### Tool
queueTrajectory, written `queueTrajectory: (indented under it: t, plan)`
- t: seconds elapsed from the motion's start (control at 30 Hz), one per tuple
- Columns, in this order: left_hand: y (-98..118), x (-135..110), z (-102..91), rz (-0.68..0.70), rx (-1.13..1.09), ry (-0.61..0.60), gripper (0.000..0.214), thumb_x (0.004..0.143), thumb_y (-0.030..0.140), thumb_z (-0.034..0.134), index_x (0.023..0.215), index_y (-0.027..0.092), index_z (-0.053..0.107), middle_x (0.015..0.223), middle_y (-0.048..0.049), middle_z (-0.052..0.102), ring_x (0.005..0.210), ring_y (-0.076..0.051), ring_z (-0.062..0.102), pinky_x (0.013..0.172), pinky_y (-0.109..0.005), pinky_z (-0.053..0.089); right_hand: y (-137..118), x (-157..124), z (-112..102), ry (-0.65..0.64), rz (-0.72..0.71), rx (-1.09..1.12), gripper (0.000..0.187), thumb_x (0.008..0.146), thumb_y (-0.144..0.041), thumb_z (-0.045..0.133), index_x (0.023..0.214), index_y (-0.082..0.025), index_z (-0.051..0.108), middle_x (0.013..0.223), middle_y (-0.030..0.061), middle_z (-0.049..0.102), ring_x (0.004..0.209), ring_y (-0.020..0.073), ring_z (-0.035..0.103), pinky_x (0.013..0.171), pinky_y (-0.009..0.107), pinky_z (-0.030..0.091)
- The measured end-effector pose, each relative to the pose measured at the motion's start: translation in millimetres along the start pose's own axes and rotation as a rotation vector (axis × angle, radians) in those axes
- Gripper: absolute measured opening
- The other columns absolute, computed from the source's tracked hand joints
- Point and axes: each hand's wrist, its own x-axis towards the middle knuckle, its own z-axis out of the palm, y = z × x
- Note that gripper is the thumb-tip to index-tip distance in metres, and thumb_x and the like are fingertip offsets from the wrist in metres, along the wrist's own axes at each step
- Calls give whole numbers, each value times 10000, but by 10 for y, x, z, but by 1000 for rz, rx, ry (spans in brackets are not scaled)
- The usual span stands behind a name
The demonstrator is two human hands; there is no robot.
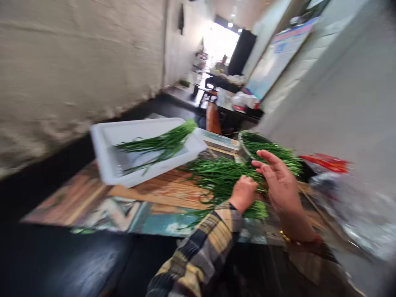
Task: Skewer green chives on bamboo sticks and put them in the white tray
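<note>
A loose pile of long green chives (213,173) lies on the patterned board in front of me. My left hand (244,193), in a plaid sleeve, is closed in a fist on these chives, near their pale ends. Just to its right, my right hand (280,181) is raised with its fingers stretched out and nothing visible in them. Behind the right hand a round container (245,149) holds more chives. A white plastic tray (107,165) to the left has one bunch of chives (163,142) in it, the pale ends over its right side.
Under everything is a board with a printed wood pattern (154,192) on a black table (62,260). Clear plastic bags (355,206) and a red wrapper (328,162) lie at the right. A rough wall (77,62) runs along the left; farther back stand tables with bags.
</note>
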Motion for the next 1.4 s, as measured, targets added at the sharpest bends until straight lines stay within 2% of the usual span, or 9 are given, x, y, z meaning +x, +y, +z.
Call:
queueTrajectory:
  t: [0.13,0.27,0.4,0.67,0.8,0.93,1.07,1.17,1.4]
  plan:
    - [-47,133,225,101,-21,83,262,901,131,441,942,170,697,899,-97,622,913,-217,523,793,-338,470,629,-356,-774,307,211,0,390,835,-467,613,1106,-189,641,1151,112,666,885,191,678,697,299,525]
    - [-97,145,217,126,33,89,273,907,143,438,873,180,707,867,-89,619,866,-211,509,760,-325,443,1049,-744,-1025,273,418,-67,443,777,-519,644,1034,-160,670,978,119,724,782,205,682,607,286,514]
    - [-72,119,152,132,116,188,247,906,173,467,821,188,699,869,-74,623,851,-208,497,772,-341,413,1232,-943,-984,65,323,-239,370,853,-473,557,1020,-164,671,948,107,720,869,230,675,780,365,525]
    - [38,112,79,217,156,348,168,879,179,535,822,234,682,1054,-37,654,1106,-249,469,890,-413,338,1371,-1028,-864,5,287,-727,340,863,-422,554,1106,-204,648,991,90,645,772,214,635,728,357,513]
    - [72,105,60,200,194,363,147,872,190,554,819,241,681,1019,-32,671,1083,-252,482,867,-414,329,1448,-976,-787,60,245,-615,248,832,-359,594,1017,-203,650,990,87,637,825,218,625,781,367,506]
    - [107,80,46,156,260,378,140,873,215,563,794,235,677,1022,-33,674,1005,-250,498,774,-390,330,1462,-933,-707,202,271,-259,243,806,-338,611,1001,-195,591,979,71,650,866,208,631,815,366,509]
    - [139,76,52,177,276,419,121,866,194,571,787,224,658,1053,-35,669,1063,-261,492,861,-417,322,1369,-872,-627,257,325,63,296,786,-367,635,1013,-196,548,904,49,669,838,198,647,769,334,529]
    - [110,106,93,169,156,418,86,861,187,574,812,214,640,1021,-42,669,1083,-258,509,914,-416,336,1312,-839,-605,286,329,48,308,827,-399,594,1049,-187,572,889,56,677,823,203,644,724,318,522]
    - [-16,182,270,95,-272,163,80,838,136,538,845,184,601,809,-12,637,757,-140,586,706,-249,450,1389,-922,-613,221,216,-290,265,930,-390,445,929,-201,632,885,52,701,823,211,652,748,306,464]
